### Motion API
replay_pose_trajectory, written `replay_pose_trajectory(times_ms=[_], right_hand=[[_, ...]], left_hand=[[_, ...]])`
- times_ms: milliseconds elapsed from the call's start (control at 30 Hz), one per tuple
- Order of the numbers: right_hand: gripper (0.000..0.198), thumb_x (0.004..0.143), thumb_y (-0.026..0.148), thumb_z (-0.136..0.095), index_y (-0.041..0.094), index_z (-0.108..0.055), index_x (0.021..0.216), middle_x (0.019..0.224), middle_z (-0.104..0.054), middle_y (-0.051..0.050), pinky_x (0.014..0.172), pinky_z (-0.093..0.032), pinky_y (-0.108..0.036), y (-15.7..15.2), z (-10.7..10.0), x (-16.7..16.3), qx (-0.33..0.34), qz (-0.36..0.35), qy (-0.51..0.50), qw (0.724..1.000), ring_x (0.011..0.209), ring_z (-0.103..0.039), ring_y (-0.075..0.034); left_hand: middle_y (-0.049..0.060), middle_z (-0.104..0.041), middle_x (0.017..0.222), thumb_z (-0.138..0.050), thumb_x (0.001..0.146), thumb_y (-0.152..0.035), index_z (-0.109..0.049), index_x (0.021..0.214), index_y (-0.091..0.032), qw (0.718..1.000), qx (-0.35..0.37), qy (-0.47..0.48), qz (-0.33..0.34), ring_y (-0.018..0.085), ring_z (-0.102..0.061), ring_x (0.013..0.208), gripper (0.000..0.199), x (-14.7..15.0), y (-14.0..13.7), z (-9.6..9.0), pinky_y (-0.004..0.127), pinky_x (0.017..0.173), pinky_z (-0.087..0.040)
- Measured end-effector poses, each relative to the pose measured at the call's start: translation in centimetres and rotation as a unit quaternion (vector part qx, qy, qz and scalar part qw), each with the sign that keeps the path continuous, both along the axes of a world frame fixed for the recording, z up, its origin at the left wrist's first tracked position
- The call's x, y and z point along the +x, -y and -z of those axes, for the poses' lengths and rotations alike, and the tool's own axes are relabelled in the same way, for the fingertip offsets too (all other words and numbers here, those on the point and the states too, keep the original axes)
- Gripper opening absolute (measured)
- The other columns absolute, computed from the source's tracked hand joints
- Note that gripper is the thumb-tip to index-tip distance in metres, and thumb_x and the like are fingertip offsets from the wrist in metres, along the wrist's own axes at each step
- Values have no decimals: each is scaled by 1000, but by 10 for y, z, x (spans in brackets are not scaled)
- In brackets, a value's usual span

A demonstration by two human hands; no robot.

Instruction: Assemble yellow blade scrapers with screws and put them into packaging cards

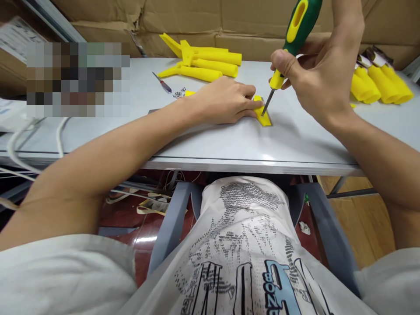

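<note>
My right hand (315, 74) is closed around the green and yellow handle of a screwdriver (297, 33). The tool stands nearly upright, leaning a little, with its metal tip touching a small flat yellow plastic piece (264, 116). Beside that tip, my left hand (228, 100) presses the piece down on the grey-white table (229, 144), its fingers curled over the far end. A darker edge shows under the yellow piece. Past my left wrist another bit of yellow plastic (189, 93) peeks out; whether it joins the held piece is hidden.
Several yellow tube-shaped handles (213, 68) lie at the back. More yellow handles (390, 85) with dark ends rest at the right. A small screwdriver (163, 83) lies near a pile of screws (179, 92). White cables (19, 135) run at the left; cardboard (183, 22) stands behind.
</note>
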State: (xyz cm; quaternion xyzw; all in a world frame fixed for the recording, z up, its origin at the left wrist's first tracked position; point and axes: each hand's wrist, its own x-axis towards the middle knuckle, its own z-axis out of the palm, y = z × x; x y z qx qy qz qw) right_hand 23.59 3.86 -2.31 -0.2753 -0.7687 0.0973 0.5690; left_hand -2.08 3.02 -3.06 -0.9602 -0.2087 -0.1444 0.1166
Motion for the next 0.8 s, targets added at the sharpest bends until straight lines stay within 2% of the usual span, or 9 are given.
replay_pose_trajectory(times_ms=[67,100,233,367,500,633,700,733,800], right_hand=[[72,89,38,-90,34,-56,153,87,-65,9,52,-53,-14,6,-2,-7,105,92,-20,990,65,-70,-7],[64,88,36,-90,32,-62,146,82,-61,10,50,-50,-15,11,-4,-10,128,122,-17,984,61,-67,-6],[49,89,31,-88,29,-70,134,83,-61,8,54,-52,-18,33,-14,-20,90,147,7,985,59,-63,-5],[52,83,34,-95,30,-73,129,83,-65,10,54,-52,-18,42,-18,-22,113,173,3,979,59,-67,-6],[47,83,37,-93,32,-72,125,96,-65,10,54,-50,-14,43,-18,-22,118,165,11,979,62,-66,-3],[49,85,31,-90,30,-73,131,76,-58,12,57,-52,-14,40,-15,-22,134,169,18,976,61,-69,-5],[53,84,25,-89,27,-73,135,72,-57,12,56,-50,-14,37,-14,-20,146,159,19,976,63,-71,-6],[54,85,25,-88,25,-72,136,70,-57,13,54,-48,-14,37,-14,-19,153,150,15,977,62,-70,-6],[56,92,35,-83,19,-68,143,73,-61,13,58,-49,-12,41,-16,-19,123,138,34,982,68,-73,-6]], left_hand=[[13,-78,103,-51,111,-50,-82,141,-34,1000,-2,1,-1,29,-73,85,46,0,0,0,40,69,-44],[13,-78,104,-51,111,-50,-82,142,-34,1000,-3,2,-1,30,-73,86,47,0,0,0,40,70,-44],[14,-79,106,-51,112,-50,-81,145,-32,1000,-14,2,-2,30,-74,87,48,0,1,0,39,72,-43],[14,-79,108,-50,113,-51,-80,148,-31,1000,-8,-7,-18,29,-73,85,50,1,2,0,39,72,-42],[14,-79,106,-48,113,-50,-79,148,-31,1000,8,-10,-19,28,-73,85,51,1,4,0,38,72,-42],[14,-78,106,-46,114,-46,-79,148,-29,1000,5,-10,-24,28,-73,90,50,3,9,1,38,73,-42],[14,-78,106,-46,115,-46,-80,146,-28,999,4,-15,-32,29,-73,91,50,5,11,0,39,74,-42],[15,-77,106,-46,115,-46,-81,145,-27,999,3,-17,-38,29,-73,92,50,5,13,0,39,76,-42],[15,-76,107,-45,116,-46,-80,145,-24,999,-3,-24,-46,29,-74,95,50,6,15,-1,39,79,-44]])
